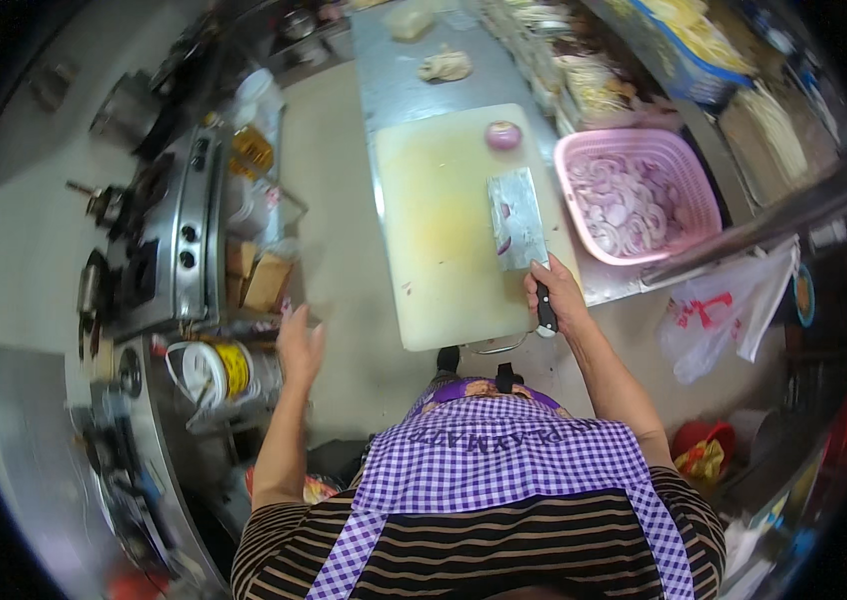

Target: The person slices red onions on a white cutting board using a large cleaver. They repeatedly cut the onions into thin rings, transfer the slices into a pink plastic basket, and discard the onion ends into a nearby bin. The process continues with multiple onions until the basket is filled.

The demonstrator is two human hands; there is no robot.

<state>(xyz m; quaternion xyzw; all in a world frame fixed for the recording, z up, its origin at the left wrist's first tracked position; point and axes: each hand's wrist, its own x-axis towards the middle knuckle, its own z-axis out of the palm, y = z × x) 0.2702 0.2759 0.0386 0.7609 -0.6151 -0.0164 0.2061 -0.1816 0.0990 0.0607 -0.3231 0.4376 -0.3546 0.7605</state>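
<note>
My right hand (560, 289) grips the black handle of a cleaver (519, 214). Its broad blade lies flat over the right part of a pale cutting board (438, 292), with bits of purple onion stuck on the steel. Beyond the blade tip, a peeled red onion (504, 136) sits near the board's far right corner. A pink plastic basket (572, 187) to the right of the board holds many sliced red onion rings (622, 202). Away from the board, my left hand (300, 346) hangs in the air at the left, fingers apart, holding nothing.
A steel worktop (408, 82) carries the board and a crumpled cloth (445, 66). A stove (187, 217) stands left, near cardboard boxes (267, 282) and a white bucket (206, 369). Plastic bags (716, 315) hang at the right. A blue basket (701, 75) is at the far right.
</note>
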